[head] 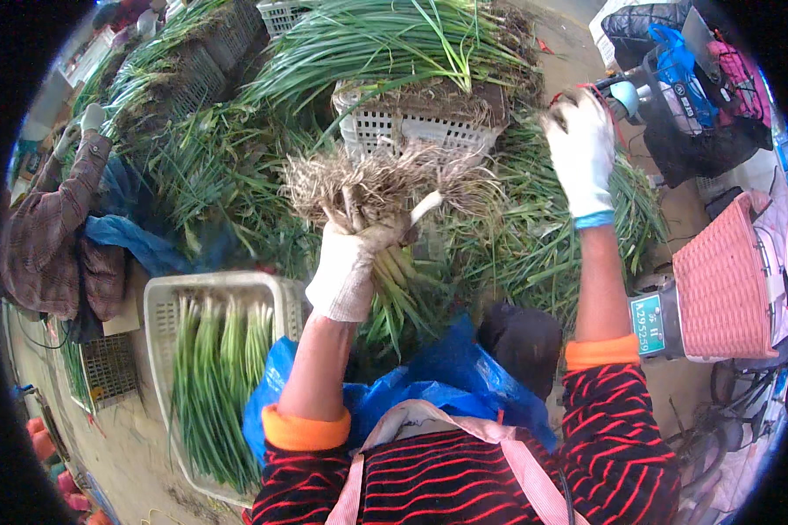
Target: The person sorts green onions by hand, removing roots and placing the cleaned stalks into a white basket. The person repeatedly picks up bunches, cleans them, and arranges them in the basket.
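My left hand [348, 262], in a whitish glove, grips a bunch of scallions [394, 266] below its tangled, soil-dried roots [374, 184]. The roots point away from me and the green leaves hang towards my lap. One white stalk [425, 207] sticks out to the right of the bunch. Out to the right, my gloved right hand [581, 144] is raised with its fingers bent. Thin red strips [617, 125] show around it, by a handlebar; whether the fingers hold one is unclear. A blue plastic sheet [446, 367] covers my lap.
A pale plastic crate [157, 341] at my left holds cleaned scallions [223, 387]. Ahead, unclean scallions [368, 52] lie piled on an upturned-looking crate [407, 128]. Loose leaves [532, 230] cover the ground. A vehicle with a pink basket [722, 282] stands right; another person [59, 223] works left.
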The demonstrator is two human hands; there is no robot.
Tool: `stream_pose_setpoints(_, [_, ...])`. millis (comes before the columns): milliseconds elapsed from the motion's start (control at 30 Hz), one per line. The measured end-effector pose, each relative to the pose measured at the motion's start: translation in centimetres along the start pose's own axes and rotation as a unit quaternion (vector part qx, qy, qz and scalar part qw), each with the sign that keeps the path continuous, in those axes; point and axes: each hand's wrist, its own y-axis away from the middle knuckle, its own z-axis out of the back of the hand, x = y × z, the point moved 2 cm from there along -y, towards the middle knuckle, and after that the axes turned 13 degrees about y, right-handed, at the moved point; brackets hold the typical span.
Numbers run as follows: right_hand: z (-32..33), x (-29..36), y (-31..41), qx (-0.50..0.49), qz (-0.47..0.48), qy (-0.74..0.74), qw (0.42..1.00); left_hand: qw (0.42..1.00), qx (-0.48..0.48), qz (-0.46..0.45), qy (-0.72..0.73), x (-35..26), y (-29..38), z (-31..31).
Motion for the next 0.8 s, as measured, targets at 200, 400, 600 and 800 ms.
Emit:
stream_pose_setpoints(200, [2.5,7.8,2.4,0.128,0.145,-0.248,0.949,0.999,-0.002,0.041,0.036,0.9,-1.0,2.2])
stream_pose_setpoints(400, [-0.9,2.8,3.1,0.166,0.059,-0.088,0.98,0.993,0.068,0.056,-0.08,1.3,-0.5,0.8])
stream_pose_setpoints(600, [3.8,8.0,4.4,0.33,-0.08,-0.635,0.694,0.989,0.034,0.145,0.01,1.6,-0.4,2.7])
stream_pose_setpoints(800, [5.2,10.8,3.0,0.235,-0.004,-0.509,0.828,0.984,0.137,0.11,-0.028,3.3,-0.9,4.6])
